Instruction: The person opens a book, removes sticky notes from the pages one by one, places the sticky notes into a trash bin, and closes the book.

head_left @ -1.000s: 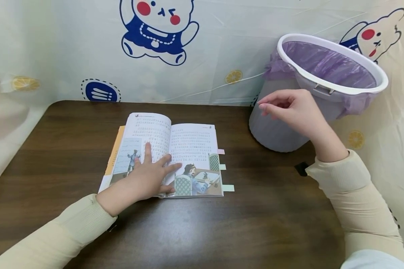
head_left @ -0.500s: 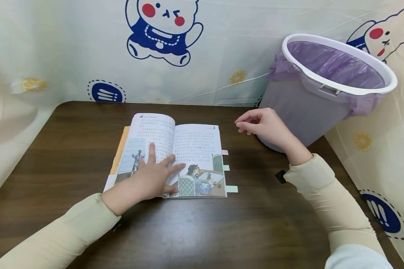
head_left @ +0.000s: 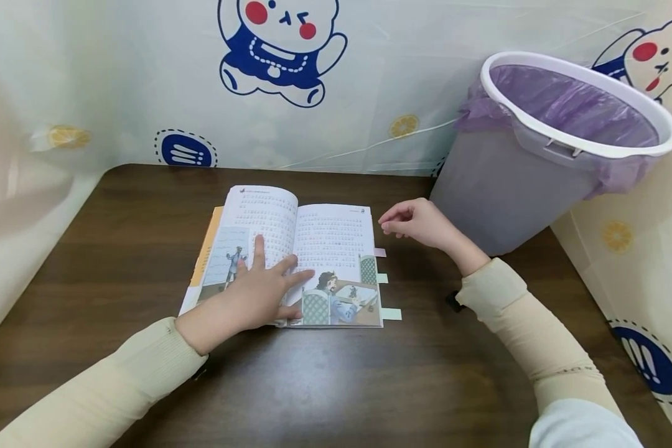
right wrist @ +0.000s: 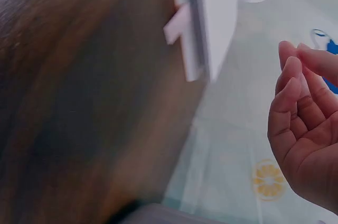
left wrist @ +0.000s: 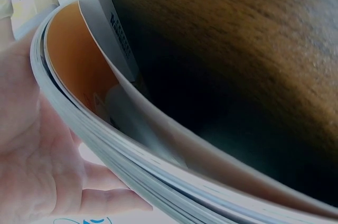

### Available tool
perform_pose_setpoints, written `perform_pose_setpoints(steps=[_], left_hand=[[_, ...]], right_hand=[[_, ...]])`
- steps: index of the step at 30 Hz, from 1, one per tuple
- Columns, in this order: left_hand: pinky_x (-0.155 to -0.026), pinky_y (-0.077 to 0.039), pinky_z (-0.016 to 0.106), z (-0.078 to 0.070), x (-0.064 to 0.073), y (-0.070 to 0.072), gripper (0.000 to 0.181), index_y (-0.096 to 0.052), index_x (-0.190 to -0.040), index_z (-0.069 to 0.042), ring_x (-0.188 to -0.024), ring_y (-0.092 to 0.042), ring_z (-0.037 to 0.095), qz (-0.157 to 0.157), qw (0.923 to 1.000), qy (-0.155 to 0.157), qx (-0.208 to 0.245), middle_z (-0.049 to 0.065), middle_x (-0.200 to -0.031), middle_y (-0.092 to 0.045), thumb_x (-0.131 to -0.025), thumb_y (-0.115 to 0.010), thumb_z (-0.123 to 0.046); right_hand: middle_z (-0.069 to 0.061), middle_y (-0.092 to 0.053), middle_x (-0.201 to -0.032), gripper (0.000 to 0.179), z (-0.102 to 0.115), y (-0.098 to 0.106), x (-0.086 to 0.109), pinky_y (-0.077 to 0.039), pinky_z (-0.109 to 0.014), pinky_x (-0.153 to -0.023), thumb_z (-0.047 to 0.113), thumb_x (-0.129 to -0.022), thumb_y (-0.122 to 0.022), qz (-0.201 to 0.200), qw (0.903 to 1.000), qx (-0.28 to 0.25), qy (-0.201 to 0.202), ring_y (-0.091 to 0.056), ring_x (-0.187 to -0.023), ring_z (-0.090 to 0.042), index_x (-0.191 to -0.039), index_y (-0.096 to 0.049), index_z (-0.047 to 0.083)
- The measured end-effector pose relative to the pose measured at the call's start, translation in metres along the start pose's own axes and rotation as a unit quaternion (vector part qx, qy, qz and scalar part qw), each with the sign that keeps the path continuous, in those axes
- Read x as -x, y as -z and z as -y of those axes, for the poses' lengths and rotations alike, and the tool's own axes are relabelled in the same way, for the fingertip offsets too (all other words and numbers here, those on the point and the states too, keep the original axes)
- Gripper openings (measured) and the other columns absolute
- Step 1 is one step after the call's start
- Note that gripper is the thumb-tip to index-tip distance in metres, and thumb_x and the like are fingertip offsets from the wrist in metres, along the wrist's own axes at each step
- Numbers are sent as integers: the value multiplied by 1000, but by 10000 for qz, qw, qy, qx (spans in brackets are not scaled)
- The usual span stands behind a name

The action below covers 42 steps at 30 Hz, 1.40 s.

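A book (head_left: pixel 331 239) lies spread on the brown table, with printed text and coloured pictures on both pages. Across its lower middle, my left hand (head_left: pixel 254 295) rests with fingers spread, pressing the pages. In the left wrist view, the palm of my left hand (left wrist: pixel 42 155) lies by the curved page block (left wrist: pixel 132 155). My right hand (head_left: pixel 417 221) hovers just right of the book's upper right edge. Its fingers are loosely curled, thumb tip close to the index tip, and nothing shows between them in the right wrist view (right wrist: pixel 303 113). Coloured sticky tabs (head_left: pixel 391 314) stick out from the right page edge.
A grey bin (head_left: pixel 498 180) with a white rim and purple liner stands at the back right, behind my right hand. A curtain (head_left: pixel 369 74) printed with cartoon figures hangs behind the table. The wooden tabletop (head_left: pixel 336 386) extends in front of the book.
My right hand has come from in front of the bin leftward and down to beside the book. My left hand stays on the pages. The head view has shifted slightly.
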<state>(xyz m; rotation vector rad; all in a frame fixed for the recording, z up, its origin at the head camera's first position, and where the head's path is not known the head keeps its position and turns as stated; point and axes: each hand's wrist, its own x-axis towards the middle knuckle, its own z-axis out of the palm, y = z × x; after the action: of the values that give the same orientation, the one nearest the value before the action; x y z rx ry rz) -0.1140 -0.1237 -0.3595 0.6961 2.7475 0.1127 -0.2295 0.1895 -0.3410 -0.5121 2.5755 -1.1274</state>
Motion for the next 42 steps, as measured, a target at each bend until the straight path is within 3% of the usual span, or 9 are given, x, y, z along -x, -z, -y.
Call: perform_pose_setpoints(steps=[3, 9, 15, 25, 33, 42], left_hand=[[-90, -30, 86, 0, -1, 0, 72, -52, -153, -25, -137, -4, 75, 18, 10000, -4, -7, 17, -157, -42, -90, -75, -51], [-91, -29, 86, 1, 0, 1, 73, -51, -153, -25, -138, -3, 75, 36, 10000, 24, 81, 17, -157, -42, -90, -76, -51], [-91, -29, 86, 0, 1, 1, 72, -52, -153, -25, -137, -4, 75, 6, 10000, 7, 89, 18, -157, -42, -90, -76, -51], [-91, -29, 86, 1, 0, 1, 72, -51, -153, -24, -137, -3, 75, 7, 9999, -13, 158, 18, -158, -42, -90, -75, -51], [-91, -28, 87, 2, 1, 0, 72, -52, -153, -25, -137, -4, 75, -40, 9998, -36, 202, 18, -158, -41, -90, -76, -51], [-92, -29, 86, 3, 1, -1, 72, -52, -153, -25, -137, -5, 75, -75, 9999, -58, 138, 18, -158, -42, -90, -75, -51]], right_hand=[[-12, -75, -94, 20, -8, -6, -7, -55, -50, -78, 12, -96, -73, 196, 9995, 229, -121, -65, -86, -39, -111, -76, -1], [-10, -73, -92, 17, -17, -17, -16, -51, -34, -71, 13, -95, -74, 518, 9945, 877, -255, -62, -80, -27, -108, -78, 2], [-8, -75, -97, 14, -22, -24, -16, -51, -33, -76, 12, -94, -74, 661, 9872, 1418, -297, -59, -82, -20, -105, -79, 3], [-4, -71, -86, 10, -23, -30, -19, -48, -32, -73, 14, -93, -76, 882, 9830, 1571, -367, -57, -79, -21, -99, -79, 6], [-6, -59, -84, 14, -23, -34, -22, -43, -32, -72, 17, -94, -75, 1116, 9787, 1667, -443, -53, -80, -21, -92, -66, 7], [-6, -63, -83, 10, -24, -31, -23, -48, -30, -69, 13, -97, -71, 1288, 9783, 1461, -703, -57, -75, -19, -93, -66, 5]])
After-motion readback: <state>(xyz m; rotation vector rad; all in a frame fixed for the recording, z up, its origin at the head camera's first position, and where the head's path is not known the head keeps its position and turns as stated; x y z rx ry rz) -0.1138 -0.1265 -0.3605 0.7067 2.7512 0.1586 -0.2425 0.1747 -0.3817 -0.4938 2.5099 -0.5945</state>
